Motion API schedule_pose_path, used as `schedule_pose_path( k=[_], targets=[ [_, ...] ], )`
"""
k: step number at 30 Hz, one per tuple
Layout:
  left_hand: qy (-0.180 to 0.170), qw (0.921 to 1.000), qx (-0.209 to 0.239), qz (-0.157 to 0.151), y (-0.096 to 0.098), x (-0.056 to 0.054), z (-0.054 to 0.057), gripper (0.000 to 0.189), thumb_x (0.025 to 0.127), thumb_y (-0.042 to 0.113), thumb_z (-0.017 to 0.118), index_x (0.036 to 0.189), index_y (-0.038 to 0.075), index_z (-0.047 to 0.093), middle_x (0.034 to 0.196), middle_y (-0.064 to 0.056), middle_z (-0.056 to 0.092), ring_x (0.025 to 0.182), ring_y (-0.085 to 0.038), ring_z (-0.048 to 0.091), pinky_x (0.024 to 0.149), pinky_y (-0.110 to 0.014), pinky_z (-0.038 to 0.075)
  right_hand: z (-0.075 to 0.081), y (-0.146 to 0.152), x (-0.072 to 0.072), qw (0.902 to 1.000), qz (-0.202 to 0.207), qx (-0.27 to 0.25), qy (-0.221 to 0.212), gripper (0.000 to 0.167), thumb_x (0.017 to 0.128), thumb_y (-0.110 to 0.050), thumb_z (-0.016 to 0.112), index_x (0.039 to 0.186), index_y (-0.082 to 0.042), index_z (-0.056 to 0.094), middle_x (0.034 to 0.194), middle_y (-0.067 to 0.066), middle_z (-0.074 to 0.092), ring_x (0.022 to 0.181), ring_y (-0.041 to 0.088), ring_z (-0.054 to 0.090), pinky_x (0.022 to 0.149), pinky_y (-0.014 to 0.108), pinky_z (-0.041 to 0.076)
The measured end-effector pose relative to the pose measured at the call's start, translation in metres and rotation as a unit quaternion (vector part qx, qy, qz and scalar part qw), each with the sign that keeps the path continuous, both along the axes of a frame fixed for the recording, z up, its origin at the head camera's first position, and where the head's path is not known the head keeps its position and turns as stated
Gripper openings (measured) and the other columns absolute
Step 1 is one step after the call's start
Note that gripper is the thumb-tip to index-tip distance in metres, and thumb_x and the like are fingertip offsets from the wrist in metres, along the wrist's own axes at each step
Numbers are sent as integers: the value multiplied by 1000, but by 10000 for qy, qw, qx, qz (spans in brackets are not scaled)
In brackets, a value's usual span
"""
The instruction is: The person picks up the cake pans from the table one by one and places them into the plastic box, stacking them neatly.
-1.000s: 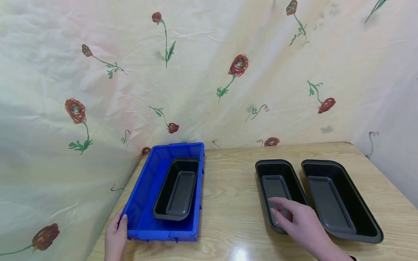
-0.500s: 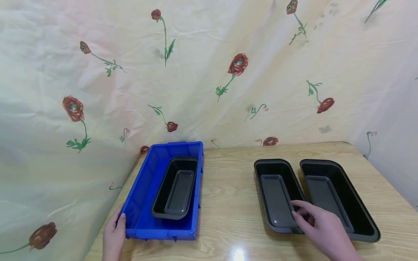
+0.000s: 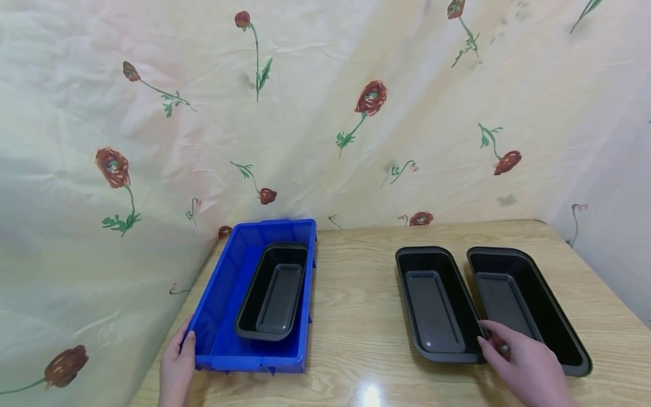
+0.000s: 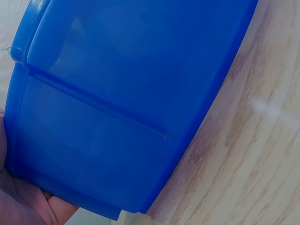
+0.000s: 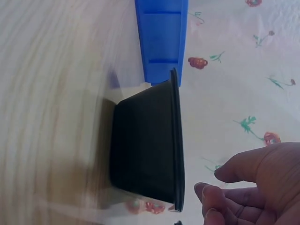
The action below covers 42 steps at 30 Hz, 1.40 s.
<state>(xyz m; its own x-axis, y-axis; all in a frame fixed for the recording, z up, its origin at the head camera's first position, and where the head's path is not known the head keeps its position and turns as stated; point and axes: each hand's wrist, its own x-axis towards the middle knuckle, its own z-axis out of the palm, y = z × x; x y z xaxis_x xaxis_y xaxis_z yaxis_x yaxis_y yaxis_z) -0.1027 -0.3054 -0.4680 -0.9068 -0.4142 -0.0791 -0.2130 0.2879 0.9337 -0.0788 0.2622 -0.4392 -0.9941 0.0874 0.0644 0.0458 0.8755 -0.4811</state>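
Note:
On the left of the head view, a blue plastic bin (image 3: 220,345) holds one dark loaf pan (image 3: 277,297). My left hand (image 3: 177,364) grips the bin's near left corner, thumb over the rim; the left wrist view shows fingers at the blue wall's edge. To the right, a second loaf pan (image 3: 432,308) stands on the table beside a third, larger loaf pan (image 3: 508,299). My right hand (image 3: 524,362) is at the second pan's near right rim, partly covering the third. In the right wrist view, its thumb and fingertips are apart, a little off the rim.
The wooden table (image 3: 356,294) has a bare stretch between the bin and the second pan. A flowered cloth (image 3: 315,113) hangs behind the table and along its left side.
My right hand has moved right, from over the second pan's inside to its right rim. My left hand stays on the bin, and the pans have not moved.

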Motion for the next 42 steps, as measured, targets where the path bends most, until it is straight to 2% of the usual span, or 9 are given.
schedule_pose_path(
  k=[5,17,23,27,30,31,42],
  targets=[
    [-27,9999,-153,21,0,-1,1,52,114,20,32,160,-2,30,163,-29,26,151,-48,22,121,-62,22,-4,5,-2,9990,-74,21,-438,38,97,-17,70,124,8,67,79,-2,65,63,16,53,52,31,39],
    [-111,9995,-312,-1,-1,-1,2,51,114,20,33,160,-2,31,163,-30,27,150,-50,22,120,-64,23,-17,9,-8,9942,-59,304,-1030,52,95,-24,73,128,14,62,74,-4,63,64,17,54,54,34,43],
    [-22,9999,-149,19,-1,0,-1,51,114,19,33,160,-2,30,163,-30,26,150,-49,22,120,-63,22,-16,5,-9,9927,-56,638,-1023,53,95,-24,72,128,15,61,70,-3,58,62,17,53,53,38,44],
    [-50,9999,-147,30,0,0,-1,51,114,20,33,160,-2,30,163,-30,26,150,-49,22,120,-63,22,-16,3,-10,9915,-93,930,-907,51,95,-25,72,125,15,62,82,18,70,69,30,66,58,49,54],
    [-58,9999,-123,35,1,0,-1,52,114,20,33,160,-2,30,163,-30,26,150,-49,22,120,-63,22,-18,1,-11,9904,-134,1131,-783,48,94,-24,73,121,15,64,98,31,71,77,41,70,62,56,57],
    [-44,9999,-96,40,2,0,-1,52,114,20,34,160,-2,30,163,-30,26,150,-49,22,120,-63,22,-18,0,-11,9900,-147,1175,-765,47,94,-24,73,120,15,64,99,33,70,76,42,70,61,56,56],
    [-27,10000,-50,75,2,1,1,51,114,19,33,160,-2,31,164,-29,26,151,-48,22,121,-62,22,-20,-4,-11,9909,-222,1055,-808,45,97,-21,68,120,17,61,94,34,68,71,43,67,57,58,54]
  ],
)
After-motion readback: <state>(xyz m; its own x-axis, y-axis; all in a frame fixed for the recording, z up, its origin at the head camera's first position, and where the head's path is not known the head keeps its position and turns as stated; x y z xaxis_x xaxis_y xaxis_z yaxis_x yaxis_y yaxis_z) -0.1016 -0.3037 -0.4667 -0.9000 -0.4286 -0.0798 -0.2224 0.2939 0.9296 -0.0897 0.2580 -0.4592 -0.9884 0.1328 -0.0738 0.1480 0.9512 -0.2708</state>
